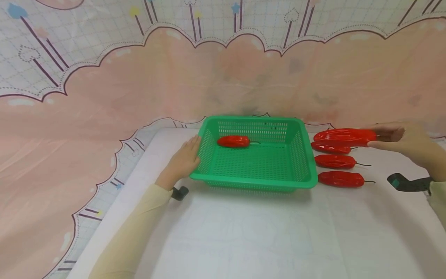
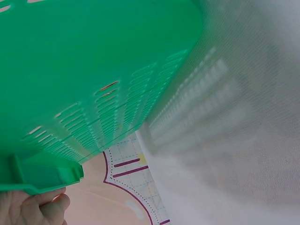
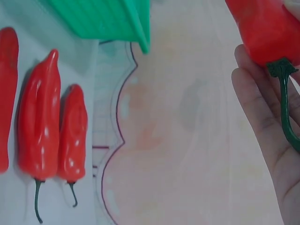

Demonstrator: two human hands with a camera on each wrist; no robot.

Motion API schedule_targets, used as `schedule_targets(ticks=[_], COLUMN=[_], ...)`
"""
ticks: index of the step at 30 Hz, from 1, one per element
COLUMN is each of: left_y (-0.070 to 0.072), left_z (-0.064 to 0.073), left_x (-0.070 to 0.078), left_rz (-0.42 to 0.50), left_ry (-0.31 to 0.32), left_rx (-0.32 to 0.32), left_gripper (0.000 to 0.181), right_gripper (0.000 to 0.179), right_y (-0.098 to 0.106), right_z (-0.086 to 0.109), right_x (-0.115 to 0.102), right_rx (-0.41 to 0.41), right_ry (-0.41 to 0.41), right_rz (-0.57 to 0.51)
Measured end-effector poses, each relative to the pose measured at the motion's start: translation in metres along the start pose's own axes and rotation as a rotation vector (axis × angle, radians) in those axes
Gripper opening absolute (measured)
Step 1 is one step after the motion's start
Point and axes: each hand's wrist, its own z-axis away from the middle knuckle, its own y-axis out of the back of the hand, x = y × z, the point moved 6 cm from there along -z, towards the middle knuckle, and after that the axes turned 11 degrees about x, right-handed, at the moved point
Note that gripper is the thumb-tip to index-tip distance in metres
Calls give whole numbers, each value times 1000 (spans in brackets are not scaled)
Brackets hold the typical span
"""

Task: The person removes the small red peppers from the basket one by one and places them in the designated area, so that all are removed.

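Note:
My right hand (image 1: 414, 143) holds a large red chili pepper (image 1: 345, 137) raised at the right of the green basket, its body pointing left. The right wrist view shows the held pepper's green stem (image 3: 284, 98) over the fingers. Beneath and in front of it, several red peppers (image 1: 336, 161) lie in a column on the white table. My left hand (image 1: 182, 161) rests against the left rim of the green plastic basket (image 1: 252, 183), fingers fairly straight in the head view. One red pepper (image 1: 233, 141) lies inside the basket, toward its back left.
The basket stands on a white tabletop (image 1: 244, 232), close to its far edge. A patterned pink cloth (image 1: 226, 85) covers the area behind and to the left. A dark wrist-worn device (image 1: 409, 183) juts out beside the right wrist, and another (image 1: 180, 193) shows by the left.

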Motion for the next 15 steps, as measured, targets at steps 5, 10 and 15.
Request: schedule_targets(ticks=[5,10,15], left_y=[0,-1,-1], left_z=[0,-1,-1], left_x=[0,-1,-1], left_rz=[-1,0,2], left_ry=[0,0,-4], left_rx=[0,4,8], left_gripper=[64,64,64], right_gripper=[45,47,41], right_y=[4,3,2], right_z=[3,8,16], right_x=[8,19,30], right_rx=[7,-39,-42], right_ry=[-15,-49,-67], right_rz=[6,-22,-14])
